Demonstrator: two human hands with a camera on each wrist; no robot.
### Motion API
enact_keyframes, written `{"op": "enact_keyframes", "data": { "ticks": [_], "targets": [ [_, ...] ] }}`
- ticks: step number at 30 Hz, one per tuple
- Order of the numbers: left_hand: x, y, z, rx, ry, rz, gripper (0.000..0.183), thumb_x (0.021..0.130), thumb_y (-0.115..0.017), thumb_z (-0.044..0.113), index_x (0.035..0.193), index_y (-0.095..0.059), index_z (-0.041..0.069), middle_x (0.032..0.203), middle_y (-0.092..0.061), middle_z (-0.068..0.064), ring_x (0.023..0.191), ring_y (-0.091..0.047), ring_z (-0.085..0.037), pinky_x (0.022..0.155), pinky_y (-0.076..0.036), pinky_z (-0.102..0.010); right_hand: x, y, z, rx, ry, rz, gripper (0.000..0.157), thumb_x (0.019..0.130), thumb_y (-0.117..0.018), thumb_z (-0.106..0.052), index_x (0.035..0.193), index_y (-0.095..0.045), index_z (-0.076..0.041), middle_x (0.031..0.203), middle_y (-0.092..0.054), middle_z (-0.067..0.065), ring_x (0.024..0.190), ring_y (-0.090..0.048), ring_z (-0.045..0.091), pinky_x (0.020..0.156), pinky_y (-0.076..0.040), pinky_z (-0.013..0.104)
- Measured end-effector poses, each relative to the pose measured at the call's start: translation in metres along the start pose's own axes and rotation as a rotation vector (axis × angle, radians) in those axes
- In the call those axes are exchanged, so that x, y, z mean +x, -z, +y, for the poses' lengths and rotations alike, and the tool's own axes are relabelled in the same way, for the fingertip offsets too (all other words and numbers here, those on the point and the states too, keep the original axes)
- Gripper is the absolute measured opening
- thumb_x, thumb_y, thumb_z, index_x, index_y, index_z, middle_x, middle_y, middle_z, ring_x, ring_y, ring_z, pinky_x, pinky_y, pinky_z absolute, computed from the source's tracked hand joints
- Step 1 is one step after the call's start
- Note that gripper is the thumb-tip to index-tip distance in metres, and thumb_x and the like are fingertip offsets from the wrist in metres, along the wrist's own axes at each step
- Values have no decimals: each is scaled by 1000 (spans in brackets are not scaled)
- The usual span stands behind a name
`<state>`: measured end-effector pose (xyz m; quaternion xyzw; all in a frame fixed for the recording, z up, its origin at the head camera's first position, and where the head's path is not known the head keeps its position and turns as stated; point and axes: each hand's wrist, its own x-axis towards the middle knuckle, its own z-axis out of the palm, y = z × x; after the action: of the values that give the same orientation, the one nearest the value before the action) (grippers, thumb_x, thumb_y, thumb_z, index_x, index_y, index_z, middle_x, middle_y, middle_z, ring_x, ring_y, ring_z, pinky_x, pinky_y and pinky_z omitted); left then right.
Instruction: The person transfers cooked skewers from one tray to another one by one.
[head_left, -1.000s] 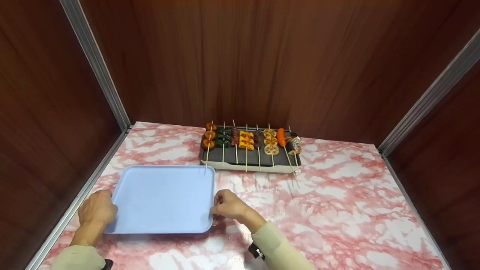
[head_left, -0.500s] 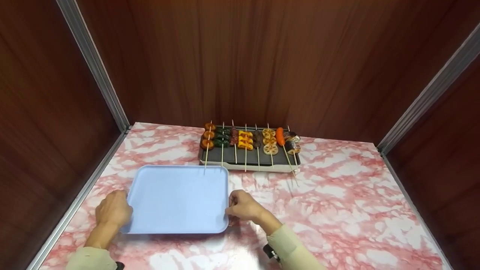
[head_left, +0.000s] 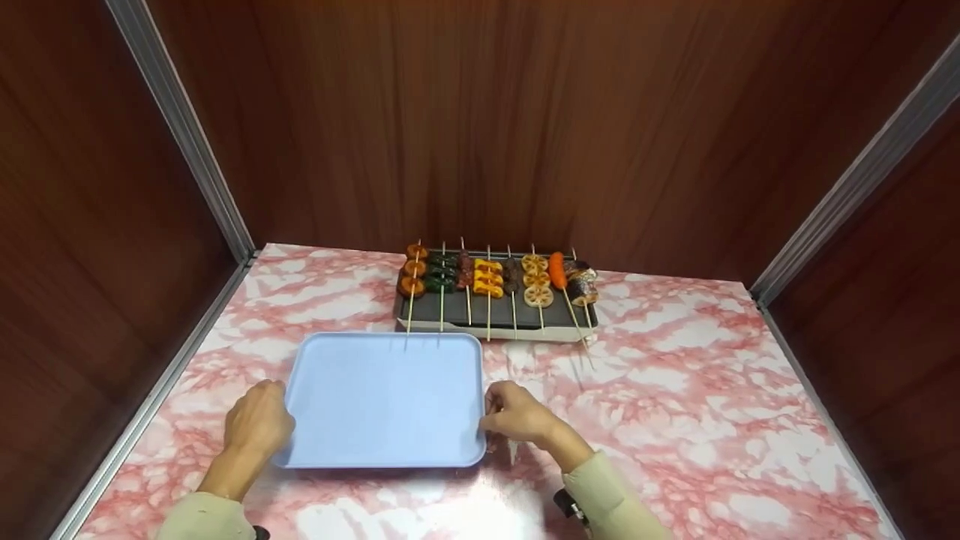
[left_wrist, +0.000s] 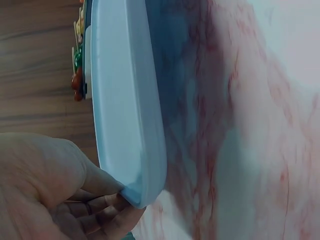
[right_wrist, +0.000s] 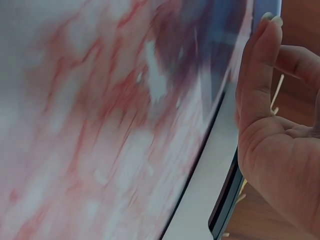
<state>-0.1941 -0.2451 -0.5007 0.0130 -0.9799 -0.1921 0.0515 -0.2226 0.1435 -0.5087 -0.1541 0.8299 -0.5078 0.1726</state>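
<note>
A light blue rectangular tray (head_left: 386,397) with a raised rim lies between both hands in the head view, its far edge close to the grill. My left hand (head_left: 259,420) grips its left side. In the left wrist view that hand (left_wrist: 50,185) pinches a corner of the tray (left_wrist: 117,100), thumb above and fingers curled beneath; a dark shadow shows on the tabletop under it. My right hand (head_left: 521,412) pinches the right side near the front corner. The right wrist view shows the right hand (right_wrist: 280,135) with thumb and finger together at the tray's edge.
Behind the tray stands a tabletop grill (head_left: 457,311) bearing several skewers, among them an orange sausage (head_left: 556,270), lotus root slices (head_left: 538,297) and yellow pieces (head_left: 488,279). Skewer sticks overhang its front. The marbled red-white table (head_left: 697,390) meets brown wood-grain walls (head_left: 480,120).
Both hands have moved to the right, carrying the tray with them, so it now sits more in front of the grill. The skewers stay in place on the grill.
</note>
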Motion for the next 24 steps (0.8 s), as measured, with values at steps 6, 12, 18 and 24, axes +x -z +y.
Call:
{"op": "enact_keyframes", "data": {
  "ticks": [6, 12, 18, 24],
  "targets": [
    [2, -4, 15, -12, -29, -10, 11, 80, -56, -9, 90, -61, -10, 88, -62, -22, 80, -63, -51, 69, -53, -61, -13, 12, 1, 18, -9, 5, 12, 77, -66, 9, 80, -55, 4, 66, -55, 4, 53, -57, 15, 50, -55, 31],
    [5, -7, 28, -65, -37, -14, 9, 80, -55, -11, 83, -61, -6, 84, -63, -21, 77, -64, -49, 67, -53, -60, -17, 24, 19, -19, 6, 15, 14, 74, -68, 7, 78, -56, 0, 64, -54, 0, 55, -50, 10, 49, -42, 22],
    [8, -14, 44, -111, -53, -12, 11, 82, -54, -10, 78, -61, -1, 86, -65, -20, 81, -65, -47, 71, -54, -60, -27, 39, 29, 20, 3, 20, 13, 75, -69, 7, 81, -58, 4, 65, -55, 1, 55, -55, 14, 50, -48, 24],
    [11, -21, 60, -132, -65, -26, 15, 84, -54, -10, 75, -59, 1, 84, -64, -17, 78, -66, -42, 69, -55, -56, -38, 56, 37, -6, 6, 20, 14, 75, -69, 6, 81, -57, 4, 66, -55, 1, 58, -57, 14, 53, -50, 24]
  ]
}}
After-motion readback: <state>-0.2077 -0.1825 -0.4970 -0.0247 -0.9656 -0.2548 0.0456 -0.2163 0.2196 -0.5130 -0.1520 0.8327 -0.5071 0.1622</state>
